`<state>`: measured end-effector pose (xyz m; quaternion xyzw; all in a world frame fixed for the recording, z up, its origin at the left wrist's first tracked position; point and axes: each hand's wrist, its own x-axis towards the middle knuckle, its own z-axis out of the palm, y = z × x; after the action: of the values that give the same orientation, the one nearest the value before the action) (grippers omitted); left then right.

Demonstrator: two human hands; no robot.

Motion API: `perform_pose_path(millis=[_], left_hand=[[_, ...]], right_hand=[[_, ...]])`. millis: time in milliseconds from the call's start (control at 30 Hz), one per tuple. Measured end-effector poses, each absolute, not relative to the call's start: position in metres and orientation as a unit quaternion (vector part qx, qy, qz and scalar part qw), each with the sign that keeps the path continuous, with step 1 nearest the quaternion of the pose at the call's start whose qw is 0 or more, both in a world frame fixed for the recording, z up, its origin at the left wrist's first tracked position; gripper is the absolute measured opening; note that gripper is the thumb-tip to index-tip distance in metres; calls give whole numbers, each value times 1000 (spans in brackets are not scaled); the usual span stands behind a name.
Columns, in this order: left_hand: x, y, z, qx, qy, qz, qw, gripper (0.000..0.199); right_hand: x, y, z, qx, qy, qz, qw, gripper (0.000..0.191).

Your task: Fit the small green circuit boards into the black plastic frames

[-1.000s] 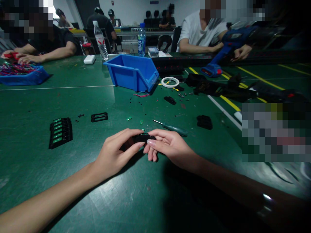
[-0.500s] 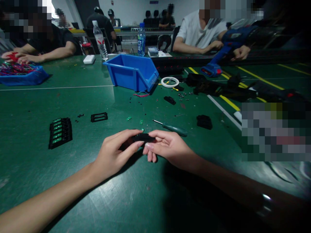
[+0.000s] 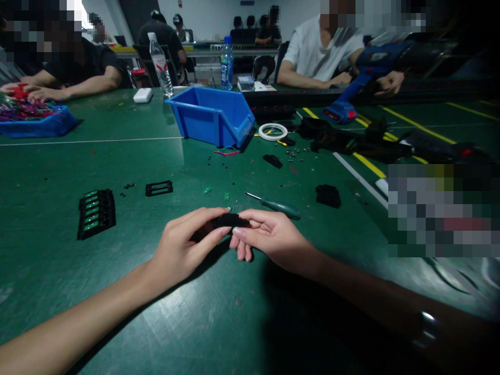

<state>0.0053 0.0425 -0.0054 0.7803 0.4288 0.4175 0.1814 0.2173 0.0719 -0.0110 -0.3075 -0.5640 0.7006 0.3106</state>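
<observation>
Between my two hands is a small black part [image 3: 231, 221]. My left hand [image 3: 191, 239] pinches its left end between thumb and fingers, and my right hand [image 3: 269, 234] grips its right end. Small green boards [image 3: 227, 196] lie just beyond my fingers, one partly hidden behind the left fingertips. A green-handled screwdriver [image 3: 279, 207] rests behind my right hand. To the left are a black frame with two slots [image 3: 159, 188] and a black holder [image 3: 97, 213] with several green boards in it. A black block [image 3: 328, 196] sits at the right.
An open blue bin [image 3: 199, 120] stands mid-table, beside a white ring [image 3: 273, 132] and scattered screws [image 3: 295, 153]. Two bottles [image 3: 227, 67] are behind it. A blue power drill [image 3: 351, 88] is at the right back. People sit across the table.
The black part between my hands has tilted slightly, and my right thumb has shifted a little on it. Both hands otherwise keep their places.
</observation>
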Motion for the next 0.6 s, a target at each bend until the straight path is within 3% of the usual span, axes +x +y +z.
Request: perform_pose_path(millis=[600], left_hand=[[6, 41, -4, 771, 434, 428, 186, 26]], right_hand=[[217, 71, -8, -311, -562, 707, 297, 21]])
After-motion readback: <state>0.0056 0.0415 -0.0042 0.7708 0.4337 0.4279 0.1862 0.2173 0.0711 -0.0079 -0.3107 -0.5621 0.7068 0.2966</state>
